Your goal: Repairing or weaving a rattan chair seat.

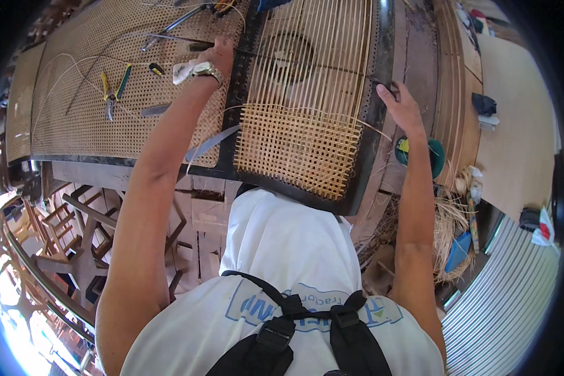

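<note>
A dark-framed panel [355, 188] lies before me, with pale cane strands [332, 37] running lengthwise in its right section. The near part of that section is an open square cane weave [301, 147]. A long thin dark rod [338, 70] crosses the strands from left to right. My left hand [221, 57], with a watch on its wrist, is closed around the rod beside the middle bar. At the right rail my right hand [402, 108] has thumb and fingers together at the rod's other end. A loose cane strand [375, 127] lies over the weave's far edge.
Pliers with yellow and green handles [114, 91] rest on the woven left section, near a small black and yellow piece [156, 69]. A flat metal strip [213, 143] lies by the middle bar. Right of the panel are a green round object [435, 158] and loose fibre [448, 219]; wooden chair frames [75, 232] stand left.
</note>
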Motion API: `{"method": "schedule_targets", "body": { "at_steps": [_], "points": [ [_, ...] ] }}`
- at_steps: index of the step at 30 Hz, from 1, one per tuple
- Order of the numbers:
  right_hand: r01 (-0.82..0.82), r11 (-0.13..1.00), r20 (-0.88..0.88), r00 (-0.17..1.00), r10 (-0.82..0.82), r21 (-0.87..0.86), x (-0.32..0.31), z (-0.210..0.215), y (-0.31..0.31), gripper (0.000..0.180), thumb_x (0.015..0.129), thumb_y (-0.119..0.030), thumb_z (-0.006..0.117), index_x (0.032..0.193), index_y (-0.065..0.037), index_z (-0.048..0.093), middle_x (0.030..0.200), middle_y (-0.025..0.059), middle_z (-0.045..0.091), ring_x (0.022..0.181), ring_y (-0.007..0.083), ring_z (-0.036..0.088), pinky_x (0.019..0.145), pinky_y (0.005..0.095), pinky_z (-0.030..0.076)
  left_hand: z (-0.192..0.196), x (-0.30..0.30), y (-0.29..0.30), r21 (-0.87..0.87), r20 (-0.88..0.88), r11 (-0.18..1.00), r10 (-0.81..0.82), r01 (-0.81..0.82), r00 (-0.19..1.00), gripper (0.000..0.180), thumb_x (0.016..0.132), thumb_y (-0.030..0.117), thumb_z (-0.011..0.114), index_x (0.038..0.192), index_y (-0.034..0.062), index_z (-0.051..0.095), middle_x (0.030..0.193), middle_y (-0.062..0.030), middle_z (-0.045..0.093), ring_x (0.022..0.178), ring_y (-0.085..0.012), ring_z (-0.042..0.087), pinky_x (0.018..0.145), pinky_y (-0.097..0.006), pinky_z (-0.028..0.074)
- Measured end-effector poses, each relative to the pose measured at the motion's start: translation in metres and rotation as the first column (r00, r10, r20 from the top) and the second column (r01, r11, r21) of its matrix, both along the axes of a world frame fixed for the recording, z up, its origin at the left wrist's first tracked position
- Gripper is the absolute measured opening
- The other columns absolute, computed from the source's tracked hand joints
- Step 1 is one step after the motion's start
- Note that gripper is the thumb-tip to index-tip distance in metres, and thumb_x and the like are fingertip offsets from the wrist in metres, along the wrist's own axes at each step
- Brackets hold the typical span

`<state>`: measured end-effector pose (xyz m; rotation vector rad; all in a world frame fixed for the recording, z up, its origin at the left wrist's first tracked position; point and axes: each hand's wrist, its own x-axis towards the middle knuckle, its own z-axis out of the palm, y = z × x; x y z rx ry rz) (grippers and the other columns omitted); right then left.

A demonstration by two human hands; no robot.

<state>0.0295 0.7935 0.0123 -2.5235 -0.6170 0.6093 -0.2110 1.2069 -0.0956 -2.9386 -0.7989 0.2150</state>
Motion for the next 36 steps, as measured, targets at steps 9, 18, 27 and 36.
{"method": "schedule_targets", "body": {
  "at_steps": [9, 18, 27, 36],
  "points": [
    [0.032, 0.991, 0.033, 0.999, -0.037, 0.134, -0.013, 0.025, -0.011, 0.054, 0.093, -0.050, 0.067, 0.084, 0.003, 0.061, 0.075, 0.0087, 0.056, 0.073, 0.0158, 0.051, 0.069, 0.0333, 0.044, 0.057, 0.017, -0.001, -0.019, -0.069, 0.998, -0.069, 0.068, 0.995, 0.024, 0.092, 0.015, 0.059, 0.111, 0.0039, 0.069, 0.104, -0.0201, 0.070, 0.091, -0.0384, 0.073, 0.078, -0.047, 0.060],
    [0.276, 0.951, -0.134, 0.957, -0.258, 0.141, -0.020, 0.049, -0.137, 0.041, 0.093, -0.038, 0.072, 0.080, -0.001, 0.061, 0.072, -0.0032, 0.050, 0.069, 0.0075, 0.043, 0.062, 0.0273, 0.036, 0.087, -0.055, -0.018, -0.328, -0.013, 0.940, -0.109, 0.099, 0.994, 0.023, 0.097, 0.023, 0.056, 0.103, 0.0063, 0.071, 0.098, -0.0196, 0.072, 0.099, -0.0380, 0.069, 0.083, -0.050, 0.056],
    [0.276, 0.958, 0.024, 0.960, -0.279, 0.081, -0.028, 0.063, -0.228, 0.037, 0.093, -0.037, 0.073, 0.086, -0.002, 0.066, 0.075, -0.0011, 0.058, 0.073, 0.0079, 0.052, 0.067, 0.0267, 0.043, 0.041, -0.084, -0.081, -0.539, -0.100, 0.827, 0.126, -0.160, 0.987, 0.030, 0.099, 0.037, 0.057, 0.104, 0.0118, 0.072, 0.100, -0.0168, 0.073, 0.096, -0.0382, 0.069, 0.083, -0.051, 0.055],
    [0.042, 0.993, 0.680, 0.731, 0.045, -0.111, -0.037, 0.083, -0.153, 0.038, 0.095, -0.036, 0.067, 0.108, 0.001, 0.069, 0.090, 0.0133, 0.069, 0.085, 0.0258, 0.068, 0.080, 0.0363, 0.051, 0.060, -0.129, -0.043, -0.359, 0.143, 0.921, 0.216, -0.153, 0.966, 0.027, 0.094, 0.030, 0.063, 0.112, 0.0103, 0.069, 0.113, -0.0155, 0.068, 0.098, -0.0368, 0.068, 0.082, -0.048, 0.056]
  ]
}}
